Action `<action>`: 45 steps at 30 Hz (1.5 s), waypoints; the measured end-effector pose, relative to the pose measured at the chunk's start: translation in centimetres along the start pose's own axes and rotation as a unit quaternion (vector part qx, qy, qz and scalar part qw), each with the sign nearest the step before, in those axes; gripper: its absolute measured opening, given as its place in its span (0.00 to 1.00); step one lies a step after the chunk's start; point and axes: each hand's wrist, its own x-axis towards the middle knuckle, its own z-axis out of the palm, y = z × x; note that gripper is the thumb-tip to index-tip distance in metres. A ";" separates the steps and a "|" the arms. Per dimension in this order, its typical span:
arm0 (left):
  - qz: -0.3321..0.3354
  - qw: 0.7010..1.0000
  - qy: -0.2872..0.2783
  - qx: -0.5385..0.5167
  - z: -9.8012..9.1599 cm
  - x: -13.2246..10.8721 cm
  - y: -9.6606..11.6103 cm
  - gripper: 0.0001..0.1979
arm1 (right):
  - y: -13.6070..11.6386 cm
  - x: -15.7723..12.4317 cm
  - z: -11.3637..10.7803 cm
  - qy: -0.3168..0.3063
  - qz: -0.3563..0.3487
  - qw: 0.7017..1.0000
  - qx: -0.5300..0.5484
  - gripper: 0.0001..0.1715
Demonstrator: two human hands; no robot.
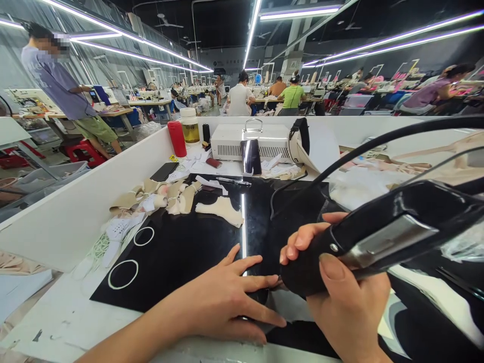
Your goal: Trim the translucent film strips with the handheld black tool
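Observation:
My right hand (340,297) is wrapped round the handle of a glossy black hand-held iron-like tool (381,232), whose tip points down at the black work mat (181,252). A black cable (363,151) runs from the tool up to the right. My left hand (227,297) lies flat on the mat with fingers spread, its fingertips next to the tool's tip. A small dark piece under those fingertips is hard to make out. Beige fabric pieces (223,209) lie farther back on the mat.
A white box with a handle (249,141), a red bottle (177,138), a jar (189,126), a phone (251,156) and a pen (232,180) stand at the back. Two white rings (123,275) lie left. A white partition (83,196) borders the bench. Other workers sit beyond.

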 end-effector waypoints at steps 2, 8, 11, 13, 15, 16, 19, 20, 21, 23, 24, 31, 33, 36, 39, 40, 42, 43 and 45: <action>0.002 1.000 0.002 -0.004 -0.1 0.0 0.0 0.18 | -0.2 -0.2 0.1 -0.004 -0.003 1.000 0.013 0.18; -0.001 1.000 -0.001 -0.003 -0.1 0.0 -0.1 0.18 | -0.3 -0.8 0.1 -0.022 0.014 0.999 0.022 0.18; 0.000 1.000 0.001 -0.001 0.0 0.1 -0.2 0.18 | -0.2 -0.8 0.1 -0.020 0.013 0.999 0.022 0.17; 0.002 1.000 0.004 0.002 0.1 0.1 -0.2 0.18 | -0.3 -0.5 0.1 -0.015 0.009 1.000 0.025 0.17; 0.004 1.000 0.006 0.003 0.2 0.0 -0.3 0.18 | -0.6 -0.1 0.2 -0.003 0.000 1.000 0.028 0.18; 0.003 1.000 0.007 0.002 0.3 0.0 -0.3 0.19 | -0.9 0.1 0.2 0.007 -0.005 1.000 0.030 0.19; -0.003 1.000 0.004 -0.015 0.4 0.0 -0.4 0.21 | -2.0 0.6 0.3 0.049 -0.006 0.998 0.038 0.24; -0.008 1.000 0.003 -0.025 0.4 0.0 -0.4 0.22 | -2.3 0.6 0.3 0.064 -0.001 0.997 0.041 0.25; -0.015 0.999 0.003 -0.038 0.4 0.0 -0.4 0.22 | -2.5 0.6 0.2 0.075 0.005 0.996 0.045 0.26; -0.029 0.998 0.008 -0.063 0.4 0.1 -0.4 0.24 | -2.8 0.4 0.1 0.085 0.019 0.995 0.054 0.27; -0.036 0.997 0.012 -0.073 0.4 0.1 -0.4 0.25 | -2.9 0.1 0.1 0.080 0.027 0.995 0.057 0.27; -0.049 0.994 0.008 -0.095 0.1 0.3 -0.3 0.32 | -1.8 -1.4 0.7 -0.002 0.029 0.998 0.050 0.24; -0.054 0.993 -0.004 -0.101 -0.2 0.4 -0.1 0.39 | -1.3 -1.7 0.7 -0.017 0.031 0.999 0.041 0.25; -0.059 0.992 -0.012 -0.108 -0.6 0.6 0.0 0.47 | -0.7 -2.0 0.6 -0.034 0.035 0.998 0.032 0.25; -0.061 0.992 -0.006 -0.107 -0.5 0.6 0.1 0.48 | -0.5 -2.3 0.6 -0.037 0.041 0.998 0.032 0.24; -0.060 0.993 -0.002 -0.106 -0.5 0.6 0.1 0.47 | -0.5 -2.4 0.8 -0.029 0.048 0.998 0.032 0.23; -0.055 0.993 0.005 -0.103 -0.3 0.5 0.0 0.45 | -0.7 -2.5 1.1 -0.007 0.061 0.997 0.036 0.22; -0.053 0.993 0.009 -0.102 -0.2 0.5 0.0 0.45 | -0.9 -2.4 1.3 -0.001 0.066 0.997 0.037 0.21; -0.051 0.993 0.016 -0.102 -0.1 0.5 0.0 0.44 | -1.1 -2.3 1.5 -0.005 0.064 0.997 0.040 0.22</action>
